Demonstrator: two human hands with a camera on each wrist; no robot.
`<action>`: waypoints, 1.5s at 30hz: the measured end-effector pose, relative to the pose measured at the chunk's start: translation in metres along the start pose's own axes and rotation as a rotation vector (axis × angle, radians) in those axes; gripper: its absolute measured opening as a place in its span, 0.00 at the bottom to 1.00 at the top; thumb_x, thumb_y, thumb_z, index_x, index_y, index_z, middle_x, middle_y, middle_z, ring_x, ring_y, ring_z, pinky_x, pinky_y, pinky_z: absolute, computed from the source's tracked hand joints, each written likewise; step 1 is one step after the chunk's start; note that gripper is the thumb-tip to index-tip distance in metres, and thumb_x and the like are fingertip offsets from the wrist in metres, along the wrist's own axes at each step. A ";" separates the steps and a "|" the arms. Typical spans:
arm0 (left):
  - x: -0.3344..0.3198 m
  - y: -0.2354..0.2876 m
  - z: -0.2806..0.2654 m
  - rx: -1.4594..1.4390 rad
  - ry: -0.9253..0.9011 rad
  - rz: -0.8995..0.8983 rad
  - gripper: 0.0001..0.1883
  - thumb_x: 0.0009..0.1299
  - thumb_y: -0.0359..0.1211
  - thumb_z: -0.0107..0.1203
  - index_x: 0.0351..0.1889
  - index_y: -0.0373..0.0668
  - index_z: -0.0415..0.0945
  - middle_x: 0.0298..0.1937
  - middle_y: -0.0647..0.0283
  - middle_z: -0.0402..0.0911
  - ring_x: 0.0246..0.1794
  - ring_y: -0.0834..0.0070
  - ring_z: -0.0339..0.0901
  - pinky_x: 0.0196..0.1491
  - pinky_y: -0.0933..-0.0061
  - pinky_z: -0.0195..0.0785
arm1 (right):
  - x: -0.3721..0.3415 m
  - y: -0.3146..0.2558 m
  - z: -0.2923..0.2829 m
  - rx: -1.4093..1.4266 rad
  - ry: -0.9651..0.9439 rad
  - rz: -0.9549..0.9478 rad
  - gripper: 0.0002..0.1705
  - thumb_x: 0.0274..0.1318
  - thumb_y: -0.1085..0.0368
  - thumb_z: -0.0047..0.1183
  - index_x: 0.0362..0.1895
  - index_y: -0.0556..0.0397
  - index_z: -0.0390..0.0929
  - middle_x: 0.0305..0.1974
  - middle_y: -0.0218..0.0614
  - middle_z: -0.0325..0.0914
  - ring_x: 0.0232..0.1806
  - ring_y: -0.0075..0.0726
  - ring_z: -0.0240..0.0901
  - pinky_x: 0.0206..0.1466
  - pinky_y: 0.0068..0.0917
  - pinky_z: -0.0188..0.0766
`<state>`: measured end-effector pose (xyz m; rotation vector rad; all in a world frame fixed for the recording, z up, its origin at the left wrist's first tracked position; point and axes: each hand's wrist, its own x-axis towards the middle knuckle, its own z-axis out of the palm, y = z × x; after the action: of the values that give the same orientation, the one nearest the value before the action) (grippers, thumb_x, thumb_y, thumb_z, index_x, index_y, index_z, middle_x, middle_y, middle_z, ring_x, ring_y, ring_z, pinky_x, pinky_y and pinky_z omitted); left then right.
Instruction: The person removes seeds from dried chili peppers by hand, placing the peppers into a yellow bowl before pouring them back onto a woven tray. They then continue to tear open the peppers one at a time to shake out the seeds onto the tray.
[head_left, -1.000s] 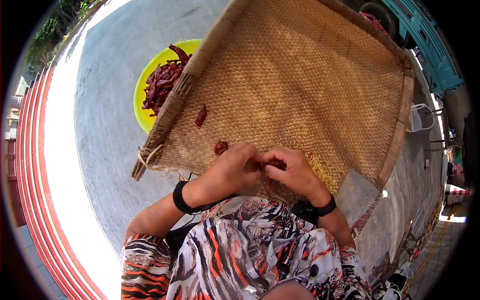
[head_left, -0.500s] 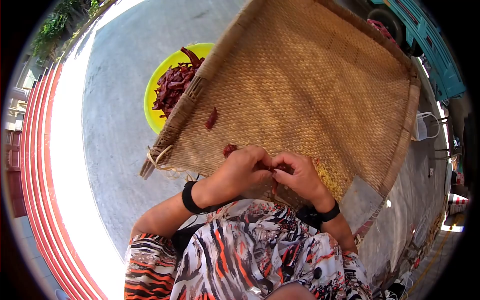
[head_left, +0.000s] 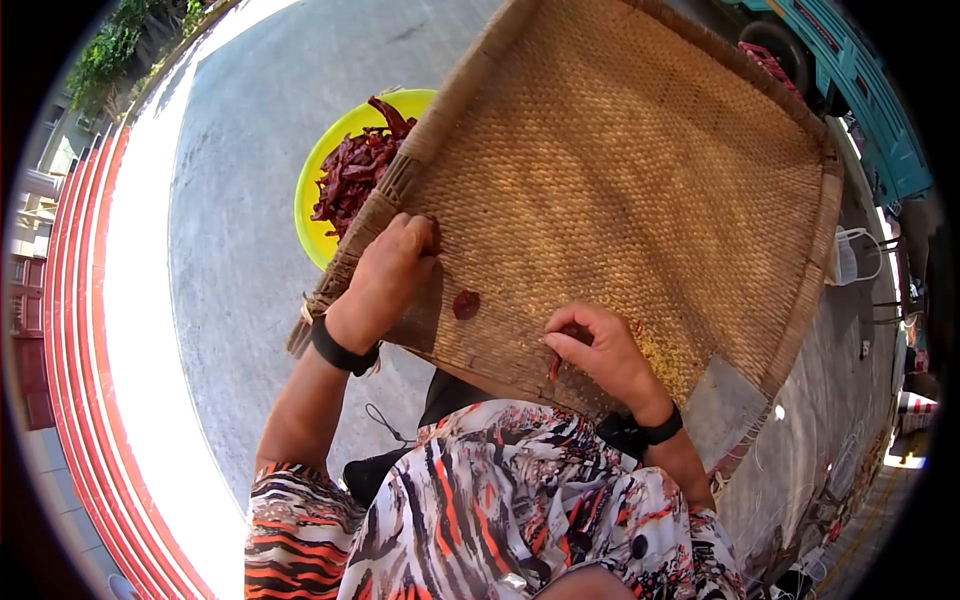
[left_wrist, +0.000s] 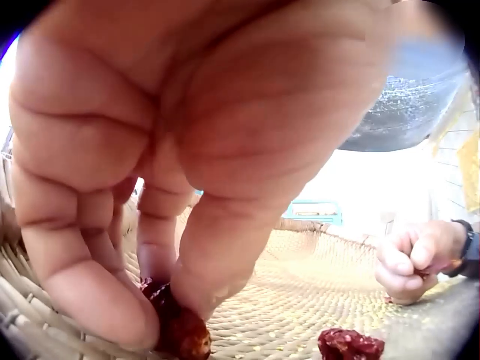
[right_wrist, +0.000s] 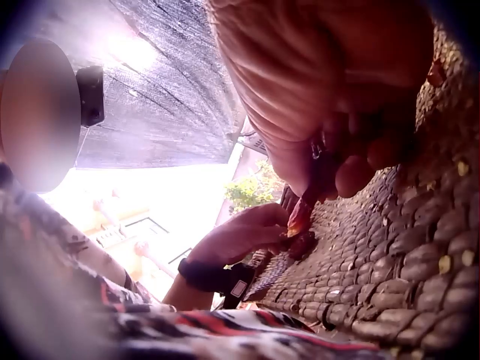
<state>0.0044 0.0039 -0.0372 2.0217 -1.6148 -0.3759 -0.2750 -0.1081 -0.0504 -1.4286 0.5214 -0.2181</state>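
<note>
Near the left rim of the woven tray (head_left: 600, 150), my left hand (head_left: 385, 275) reaches down. Thumb and fingers of that hand (left_wrist: 150, 172) pinch a dark red dried chili (left_wrist: 180, 330) against the weave, mostly hidden in the head view. A crumpled chili piece (head_left: 466, 305) (left_wrist: 351, 345) lies between the hands. My right hand (head_left: 608, 352) is held over the tray's near side, its fingers curled round a dried chili (head_left: 554, 368) whose end pokes out below; the right wrist view shows its orange-red tip (right_wrist: 298, 219).
A yellow-green basin (head_left: 308, 205) heaped with dried chilies (head_left: 355, 175) stands on the concrete beyond the tray's left rim. Yellow seeds (head_left: 668, 365) are scattered at the tray's near right, beside a grey patch (head_left: 722, 398). Farther right are a white container (head_left: 850, 258) and a teal vehicle (head_left: 880, 130).
My left hand has parted from the right and moved up and left to the chili that lay alone near the rim. The right hand has stayed about where it was, with its chili.
</note>
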 end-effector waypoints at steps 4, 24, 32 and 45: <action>0.002 0.002 0.003 -0.030 -0.082 0.043 0.12 0.57 0.22 0.58 0.36 0.38 0.69 0.33 0.54 0.72 0.39 0.55 0.73 0.42 0.61 0.68 | 0.001 0.001 0.002 0.006 -0.004 0.012 0.02 0.62 0.74 0.53 0.37 0.60 0.74 0.32 0.32 0.75 0.30 0.26 0.78 0.32 0.25 0.77; -0.028 0.072 0.038 -1.188 -0.382 -0.378 0.13 0.72 0.31 0.56 0.51 0.40 0.69 0.43 0.64 0.74 0.40 0.74 0.75 0.43 0.69 0.71 | -0.006 -0.015 -0.002 0.146 0.147 -0.051 0.11 0.63 0.71 0.54 0.50 0.57 0.76 0.39 0.30 0.79 0.41 0.23 0.76 0.45 0.19 0.71; -0.005 0.092 0.058 -2.018 -0.794 -0.646 0.12 0.78 0.37 0.48 0.54 0.43 0.67 0.46 0.64 0.75 0.50 0.72 0.76 0.52 0.63 0.78 | -0.005 -0.025 -0.007 -0.350 0.169 -0.332 0.11 0.48 0.74 0.64 0.38 0.52 0.80 0.37 0.33 0.77 0.41 0.31 0.73 0.47 0.27 0.70; -0.019 0.083 0.082 -2.004 -0.481 -0.681 0.13 0.77 0.37 0.49 0.55 0.45 0.64 0.49 0.64 0.73 0.49 0.74 0.76 0.49 0.72 0.77 | -0.002 -0.024 -0.002 -0.547 0.122 -0.426 0.14 0.52 0.70 0.60 0.45 0.55 0.78 0.46 0.39 0.75 0.50 0.42 0.73 0.54 0.33 0.69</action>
<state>-0.1109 -0.0085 -0.0608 0.6411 -0.0207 -1.8035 -0.2738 -0.1126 -0.0262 -2.0667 0.3820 -0.5353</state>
